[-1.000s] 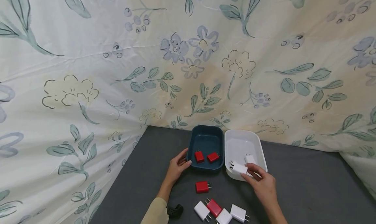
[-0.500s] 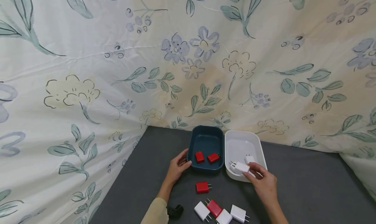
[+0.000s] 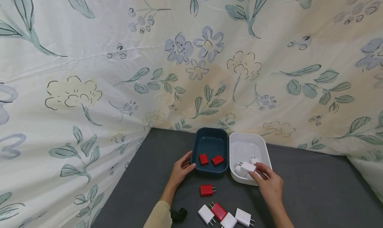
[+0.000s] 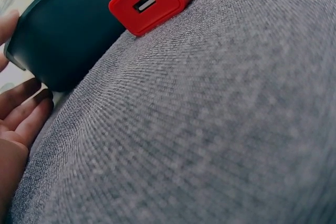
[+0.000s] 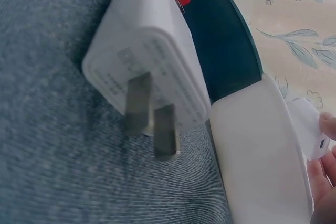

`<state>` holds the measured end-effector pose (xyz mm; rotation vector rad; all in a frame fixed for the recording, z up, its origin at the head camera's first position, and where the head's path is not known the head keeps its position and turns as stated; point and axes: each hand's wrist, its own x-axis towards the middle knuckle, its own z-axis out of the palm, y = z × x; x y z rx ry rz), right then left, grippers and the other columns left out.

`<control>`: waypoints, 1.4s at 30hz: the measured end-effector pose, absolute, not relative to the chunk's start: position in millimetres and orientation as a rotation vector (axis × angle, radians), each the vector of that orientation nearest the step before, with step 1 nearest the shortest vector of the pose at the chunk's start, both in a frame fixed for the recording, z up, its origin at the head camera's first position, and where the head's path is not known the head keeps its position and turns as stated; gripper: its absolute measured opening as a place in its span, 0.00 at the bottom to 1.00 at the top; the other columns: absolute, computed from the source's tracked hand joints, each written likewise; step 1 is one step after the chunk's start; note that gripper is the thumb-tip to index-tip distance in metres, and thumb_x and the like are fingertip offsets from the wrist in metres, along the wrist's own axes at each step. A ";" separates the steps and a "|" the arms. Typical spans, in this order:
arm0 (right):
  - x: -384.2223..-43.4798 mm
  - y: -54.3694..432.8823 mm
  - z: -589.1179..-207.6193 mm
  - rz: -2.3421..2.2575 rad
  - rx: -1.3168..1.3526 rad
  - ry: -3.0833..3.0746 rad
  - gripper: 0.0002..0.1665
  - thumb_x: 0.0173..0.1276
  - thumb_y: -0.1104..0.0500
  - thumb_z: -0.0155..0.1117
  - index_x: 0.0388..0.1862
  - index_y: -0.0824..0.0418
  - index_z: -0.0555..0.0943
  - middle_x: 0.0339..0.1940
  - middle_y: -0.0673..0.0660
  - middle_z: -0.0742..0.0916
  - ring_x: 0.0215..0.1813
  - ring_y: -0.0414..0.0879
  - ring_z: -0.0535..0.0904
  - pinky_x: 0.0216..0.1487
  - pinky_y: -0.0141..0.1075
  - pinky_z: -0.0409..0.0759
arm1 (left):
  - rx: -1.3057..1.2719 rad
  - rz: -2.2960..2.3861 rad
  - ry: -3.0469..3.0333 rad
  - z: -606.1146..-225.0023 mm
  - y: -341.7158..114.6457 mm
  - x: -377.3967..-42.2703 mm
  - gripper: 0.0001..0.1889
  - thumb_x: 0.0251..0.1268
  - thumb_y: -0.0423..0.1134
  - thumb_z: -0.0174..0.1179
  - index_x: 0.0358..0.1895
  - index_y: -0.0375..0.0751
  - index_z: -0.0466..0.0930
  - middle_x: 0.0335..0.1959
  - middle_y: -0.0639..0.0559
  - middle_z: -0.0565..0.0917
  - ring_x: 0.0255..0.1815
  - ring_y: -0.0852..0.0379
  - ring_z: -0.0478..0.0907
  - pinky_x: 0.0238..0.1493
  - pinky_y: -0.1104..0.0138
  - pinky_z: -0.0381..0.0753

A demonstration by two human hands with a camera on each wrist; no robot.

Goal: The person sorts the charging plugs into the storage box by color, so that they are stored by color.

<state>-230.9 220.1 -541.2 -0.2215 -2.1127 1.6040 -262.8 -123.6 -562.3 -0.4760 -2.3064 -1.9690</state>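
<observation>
My right hand (image 3: 270,184) pinches a white charger (image 3: 248,167) between thumb and fingers, over the near part of the white bin (image 3: 267,151). In the right wrist view this charger (image 5: 307,127) shows its port end beside the fingers, at the bin's rim. Other white chargers lie in that bin, one (image 3: 254,160) behind the held one and one partly covered by it. My left hand (image 3: 179,170) holds the near left corner of the dark teal bin (image 3: 209,141), thumb at the front, fingers along its side. Two red chargers (image 3: 203,159) lie inside.
On the grey table a red charger (image 3: 206,190) lies before the teal bin. Nearer still, another red charger (image 3: 218,211) lies among white chargers (image 3: 206,214). A black object (image 3: 179,215) sits beside my left sleeve. Flowered cloth (image 3: 191,71) hangs behind the bins.
My right hand has shifted slightly right and away from me with the white charger, which has turned; another white charger now shows beneath it. The left hand keeps its place at the teal bin.
</observation>
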 end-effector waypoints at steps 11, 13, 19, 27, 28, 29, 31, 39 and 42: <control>-233.3 220.8 -533.5 1.571 -0.283 -2.188 0.27 0.48 0.68 0.79 0.50 0.62 0.85 0.49 0.62 0.87 0.38 0.18 0.79 0.42 0.15 0.78 | -0.472 -1.984 -2.293 -561.3 -122.4 -264.0 0.33 0.66 0.37 0.63 0.72 0.37 0.63 0.67 0.33 0.72 0.67 0.38 0.71 0.67 0.47 0.70; -233.3 220.6 -533.5 1.563 -0.293 -2.191 0.26 0.49 0.68 0.78 0.50 0.62 0.84 0.49 0.62 0.87 0.38 0.18 0.79 0.42 0.15 0.77 | -0.471 -1.979 -2.298 -560.7 -122.3 -263.9 0.33 0.66 0.38 0.63 0.72 0.37 0.63 0.67 0.33 0.72 0.67 0.39 0.71 0.67 0.47 0.70; -234.7 219.1 -532.8 1.537 -0.306 -2.182 0.25 0.49 0.68 0.78 0.50 0.62 0.85 0.49 0.61 0.87 0.38 0.17 0.78 0.42 0.15 0.77 | -0.466 -1.977 -2.295 -559.5 -121.6 -262.6 0.33 0.65 0.37 0.63 0.72 0.36 0.63 0.67 0.33 0.72 0.67 0.38 0.72 0.66 0.46 0.70; -240.1 217.8 -529.9 1.522 -0.319 -2.165 0.26 0.50 0.65 0.79 0.50 0.61 0.85 0.48 0.60 0.88 0.39 0.20 0.79 0.44 0.16 0.78 | -0.464 -1.985 -2.292 -561.5 -122.8 -263.5 0.33 0.65 0.38 0.63 0.72 0.37 0.64 0.68 0.35 0.72 0.67 0.39 0.72 0.66 0.48 0.71; -240.6 217.6 -529.8 1.522 -0.320 -2.161 0.26 0.50 0.65 0.79 0.50 0.61 0.85 0.48 0.60 0.88 0.39 0.20 0.79 0.44 0.16 0.78 | -0.464 -1.985 -2.292 -561.6 -123.0 -263.6 0.33 0.65 0.38 0.63 0.72 0.37 0.64 0.68 0.35 0.72 0.67 0.40 0.72 0.66 0.48 0.71; -241.1 217.6 -529.7 1.522 -0.320 -2.157 0.26 0.49 0.65 0.79 0.50 0.61 0.85 0.48 0.60 0.88 0.39 0.21 0.79 0.44 0.16 0.78 | -0.465 -1.984 -2.293 -561.7 -123.1 -263.6 0.33 0.65 0.38 0.63 0.72 0.37 0.64 0.68 0.35 0.72 0.67 0.40 0.72 0.66 0.48 0.71; -242.2 217.6 -529.7 1.525 -0.318 -2.152 0.26 0.50 0.64 0.79 0.50 0.61 0.85 0.48 0.59 0.88 0.39 0.21 0.79 0.44 0.16 0.77 | -0.467 -1.985 -2.293 -562.0 -123.3 -263.6 0.33 0.65 0.38 0.63 0.72 0.37 0.64 0.68 0.35 0.72 0.67 0.40 0.72 0.66 0.48 0.71; -247.8 218.1 -528.0 1.526 -0.319 -2.172 0.26 0.51 0.63 0.79 0.51 0.60 0.84 0.49 0.58 0.88 0.40 0.22 0.79 0.44 0.14 0.76 | -0.472 -1.983 -2.285 -563.7 -123.5 -264.2 0.33 0.65 0.37 0.63 0.72 0.36 0.63 0.67 0.33 0.72 0.67 0.38 0.72 0.66 0.47 0.71; -249.9 217.5 -527.6 1.526 -0.309 -2.173 0.26 0.51 0.63 0.79 0.51 0.60 0.84 0.49 0.58 0.88 0.40 0.22 0.79 0.43 0.14 0.76 | -0.472 -1.984 -2.279 -563.8 -123.3 -264.3 0.33 0.65 0.37 0.63 0.72 0.35 0.63 0.67 0.33 0.72 0.66 0.38 0.72 0.65 0.47 0.71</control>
